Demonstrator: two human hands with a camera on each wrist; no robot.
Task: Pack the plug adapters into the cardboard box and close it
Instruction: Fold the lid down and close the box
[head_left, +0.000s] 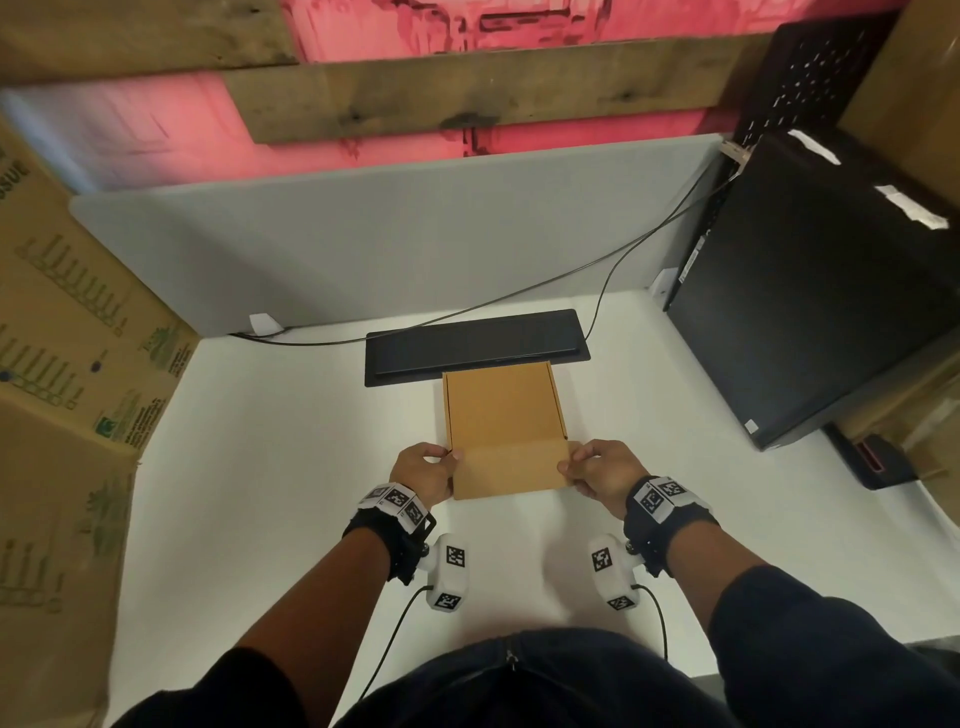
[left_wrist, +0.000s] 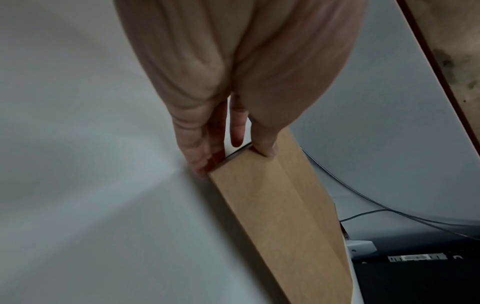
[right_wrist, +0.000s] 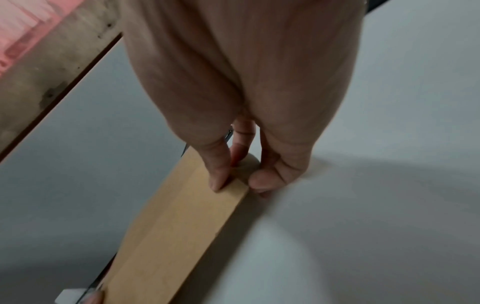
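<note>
A flat brown cardboard box (head_left: 504, 410) lies on the white table, its lid down and its front flap (head_left: 511, 470) turned toward me. My left hand (head_left: 428, 467) pinches the flap's left end (left_wrist: 249, 164) between thumb and fingers. At the flap's right end (right_wrist: 228, 185), my right hand (head_left: 592, 470) pinches with thumb on the outer face and fingers behind the small side tab. No plug adapters show in any view; the box's inside is hidden.
A black rectangular panel (head_left: 475, 345) lies just behind the box, with a black cable (head_left: 519, 296) running along the grey divider (head_left: 363, 249). A black computer tower (head_left: 815, 291) stands at the right and large cardboard boxes (head_left: 67, 338) at the left.
</note>
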